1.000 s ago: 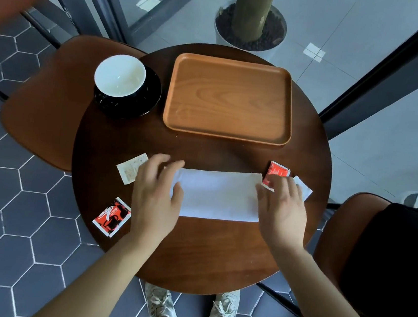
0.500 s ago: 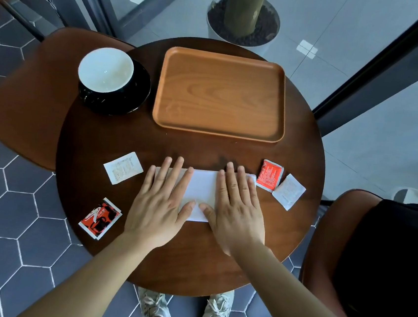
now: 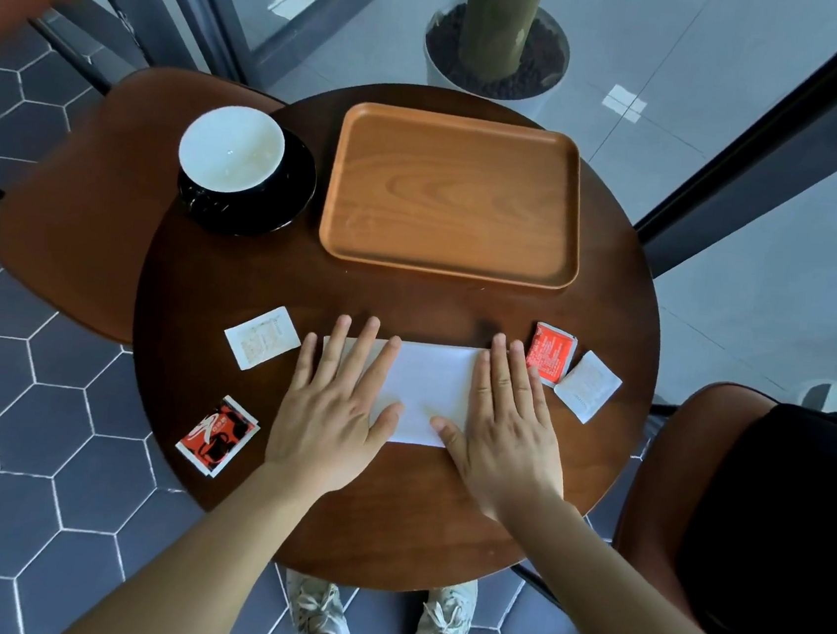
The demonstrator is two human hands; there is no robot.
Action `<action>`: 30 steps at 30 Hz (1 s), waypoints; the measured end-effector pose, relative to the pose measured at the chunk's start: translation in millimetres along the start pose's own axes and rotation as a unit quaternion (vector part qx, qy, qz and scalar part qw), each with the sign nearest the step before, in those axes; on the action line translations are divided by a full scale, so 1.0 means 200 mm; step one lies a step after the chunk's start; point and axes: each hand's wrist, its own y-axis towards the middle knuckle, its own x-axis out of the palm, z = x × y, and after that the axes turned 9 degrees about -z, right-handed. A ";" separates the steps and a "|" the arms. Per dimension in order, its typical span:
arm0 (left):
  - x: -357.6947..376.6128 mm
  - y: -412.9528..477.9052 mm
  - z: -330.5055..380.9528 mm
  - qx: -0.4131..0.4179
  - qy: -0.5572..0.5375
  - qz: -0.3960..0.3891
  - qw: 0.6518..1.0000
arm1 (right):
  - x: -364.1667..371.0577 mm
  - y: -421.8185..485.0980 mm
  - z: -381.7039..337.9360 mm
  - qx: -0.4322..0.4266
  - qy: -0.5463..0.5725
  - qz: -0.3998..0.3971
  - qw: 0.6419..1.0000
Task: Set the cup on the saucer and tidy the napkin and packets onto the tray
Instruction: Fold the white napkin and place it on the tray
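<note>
A white cup stands on a black saucer at the table's far left. To its right lies a bare wooden tray. A folded white napkin lies near the table's middle. My left hand and my right hand press flat on its two ends, fingers spread. Packets lie around it: a white packet at left, a red-black packet at the near left edge, a red packet and another white packet at right.
The round dark wooden table has brown chairs at its left and right. A black garment lies on the right chair. A potted trunk stands behind glass beyond the table. My shoes show below.
The napkin went from a long strip to half its length. My hands came together on it, then slid apart towards its ends.
</note>
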 end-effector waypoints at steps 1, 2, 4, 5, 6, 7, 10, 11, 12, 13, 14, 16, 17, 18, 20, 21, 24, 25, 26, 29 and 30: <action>-0.02 -0.01 0.01 -0.009 -0.001 -0.003 1.000 | -0.01 0.00 0.00 0.000 0.002 -0.003 1.000; -0.04 -0.02 0.01 -0.023 -0.007 -0.001 1.000 | -0.01 0.00 -0.01 0.000 0.005 -0.007 1.000; -0.08 -0.06 0.03 -0.075 -0.045 0.013 0.996 | -0.04 -0.01 -0.01 0.003 0.010 -0.018 1.000; -0.10 -0.09 0.04 -0.111 -0.079 0.030 0.990 | -0.06 -0.02 -0.01 0.005 0.012 -0.017 1.000; -0.10 -0.12 0.04 -0.149 -0.119 0.054 0.980 | -0.08 -0.03 -0.02 0.005 0.014 -0.006 1.000; -0.10 -0.16 0.04 -0.183 -0.163 0.077 0.966 | -0.10 -0.04 -0.03 -0.001 0.021 0.014 1.000; -0.13 -0.22 0.03 -0.255 -0.284 0.083 0.920 | -0.13 -0.03 -0.12 -0.050 0.049 0.071 0.995; -0.14 -0.22 0.02 -0.268 -0.302 0.071 0.912 | -0.13 -0.02 -0.15 -0.062 0.057 0.074 0.994; -0.15 -0.22 0.02 -0.278 -0.309 0.064 0.907 | -0.12 -0.01 -0.18 -0.071 0.060 0.067 0.993; -0.16 -0.21 0.02 -0.284 -0.309 0.062 0.906 | -0.11 0.00 -0.19 -0.077 0.059 0.052 0.994; -0.17 -0.20 0.02 -0.285 -0.306 0.060 0.906 | -0.10 0.02 -0.20 -0.080 0.055 0.032 0.995; -0.19 -0.17 0.03 -0.288 -0.303 0.047 0.907 | -0.06 0.04 -0.20 -0.079 0.053 -0.009 0.995; -0.20 -0.16 0.03 -0.291 -0.304 0.037 0.906 | -0.05 0.04 -0.19 -0.077 0.056 -0.019 0.995; -0.21 -0.16 0.04 -0.295 -0.307 0.028 0.905 | -0.04 0.05 -0.19 -0.075 0.058 -0.021 0.995; -0.21 -0.15 0.04 -0.303 -0.314 0.018 0.900 | -0.04 0.05 -0.18 -0.075 0.059 -0.014 0.995; -0.21 -0.15 0.04 -0.307 -0.320 0.015 0.896 | -0.06 0.05 -0.19 -0.078 0.065 -0.002 0.995; -0.21 -0.13 0.04 -0.313 -0.342 0.024 0.886 | -0.10 0.03 -0.23 -0.108 0.176 0.072 0.976; -0.21 -0.13 0.05 -0.315 -0.348 0.026 0.882 | -0.12 0.03 -0.26 -0.109 0.267 0.084 0.954; -0.21 -0.12 0.05 -0.317 -0.353 0.028 0.880 | -0.14 0.03 -0.30 -0.096 0.377 0.078 0.918; -0.22 -0.11 0.05 -0.317 -0.364 0.029 0.876 | -0.21 0.05 -0.39 -0.010 0.661 0.012 0.750; -0.22 -0.11 0.05 -0.317 -0.371 0.024 0.873 | -0.22 0.06 -0.41 0.014 0.703 -0.003 0.711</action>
